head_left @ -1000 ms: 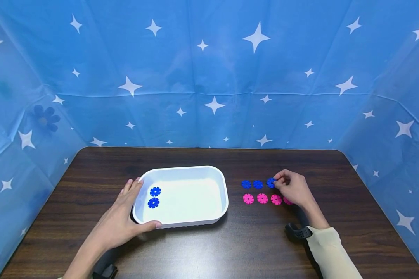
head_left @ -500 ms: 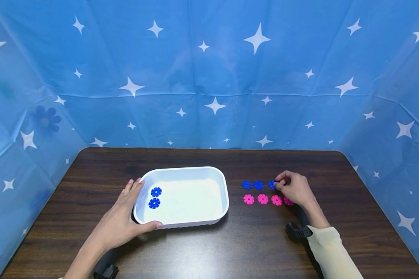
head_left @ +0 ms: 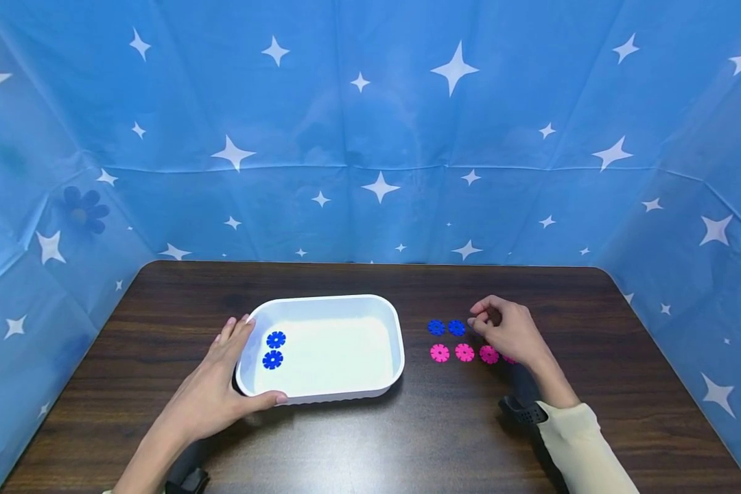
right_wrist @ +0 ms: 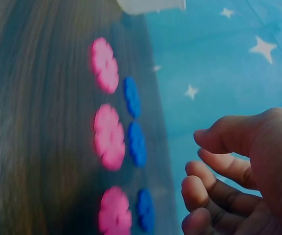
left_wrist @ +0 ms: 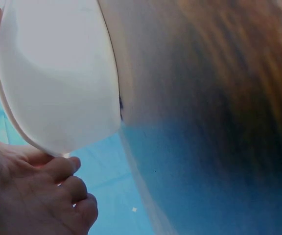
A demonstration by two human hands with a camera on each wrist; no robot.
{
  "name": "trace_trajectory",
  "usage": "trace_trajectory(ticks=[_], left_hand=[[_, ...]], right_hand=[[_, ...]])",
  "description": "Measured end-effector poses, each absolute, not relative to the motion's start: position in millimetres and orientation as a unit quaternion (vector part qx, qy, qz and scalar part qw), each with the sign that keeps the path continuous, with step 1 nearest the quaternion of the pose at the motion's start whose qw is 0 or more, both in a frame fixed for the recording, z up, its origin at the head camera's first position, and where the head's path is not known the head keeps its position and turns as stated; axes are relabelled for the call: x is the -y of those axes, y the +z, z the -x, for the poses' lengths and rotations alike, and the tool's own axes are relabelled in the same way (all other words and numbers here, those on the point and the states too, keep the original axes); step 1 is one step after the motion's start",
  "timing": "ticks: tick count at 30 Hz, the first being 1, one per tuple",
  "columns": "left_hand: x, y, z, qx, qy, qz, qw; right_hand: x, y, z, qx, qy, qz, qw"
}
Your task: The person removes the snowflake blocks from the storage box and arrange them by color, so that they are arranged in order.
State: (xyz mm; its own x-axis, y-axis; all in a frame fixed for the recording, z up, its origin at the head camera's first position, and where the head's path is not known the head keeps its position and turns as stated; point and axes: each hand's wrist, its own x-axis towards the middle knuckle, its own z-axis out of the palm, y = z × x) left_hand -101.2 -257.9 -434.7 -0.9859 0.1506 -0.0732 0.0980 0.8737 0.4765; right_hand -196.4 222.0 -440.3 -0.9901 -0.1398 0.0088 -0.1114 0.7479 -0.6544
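Note:
My left hand (head_left: 213,391) holds a white plastic tray (head_left: 339,360) at its near left corner, thumb on the front side and fingers along the left side. Inside the tray lie two blue notched building discs (head_left: 273,359). To its right, my right hand (head_left: 511,335) hovers over the end of a row of blue discs (head_left: 456,328). In the right wrist view its fingers are loosely bent with nothing between them, and a third blue disc (right_wrist: 146,210) lies on the table. Below that row runs a row of pink discs (head_left: 464,353), the last partly hidden by the hand.
The dark wooden table (head_left: 370,439) has a blue star-patterned curtain (head_left: 377,123) behind it and at both sides. A black wristband (head_left: 523,410) sits on the right wrist, and another black strap (head_left: 188,481) shows near the left wrist.
My right hand has shifted slightly left, its fingertips coming away from the third blue disc, which the hand now hides in the head view. The left hand and tray stay put.

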Motion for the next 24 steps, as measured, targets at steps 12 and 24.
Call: trace_trajectory(ticks=[12,24], left_hand=[[257,-435,102,-0.967,0.240,-0.063,0.057],[258,-432,101,-0.966,0.242,-0.067,0.053]], right_hand=[[-179,-416,197,-0.918,-0.362,0.160,0.034],[-129,-395,195,-0.898,-0.362,0.250,0.024]])
